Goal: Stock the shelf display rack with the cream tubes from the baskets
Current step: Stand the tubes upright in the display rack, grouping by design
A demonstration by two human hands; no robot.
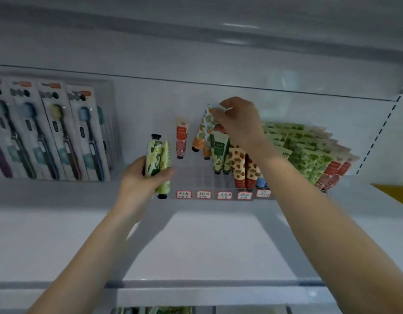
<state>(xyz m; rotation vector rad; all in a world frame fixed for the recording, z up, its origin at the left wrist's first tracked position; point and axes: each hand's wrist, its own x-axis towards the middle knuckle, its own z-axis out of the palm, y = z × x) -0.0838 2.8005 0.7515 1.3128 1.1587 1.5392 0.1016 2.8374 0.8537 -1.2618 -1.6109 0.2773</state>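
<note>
My left hand (137,177) grips two green floral cream tubes (154,158) in front of the clear display rack (196,175), at its left end. My right hand (239,123) pinches the flat top end of an orange-patterned tube (203,128) that tilts over a middle slot of the rack. A pink tube (181,139) stands alone in a slot further left. Green-labelled and strawberry-patterned tubes (237,164) stand in the slots under my right wrist. Rows of green and red tubes (309,150) fill the rack's right side.
Packaged toothbrushes (48,132) hang in a clear box at the left of the same shelf. Red-framed price tags (224,195) line the rack's front. A white lower shelf (196,245) spreads below. More tubes (159,310) peek in at the bottom edge.
</note>
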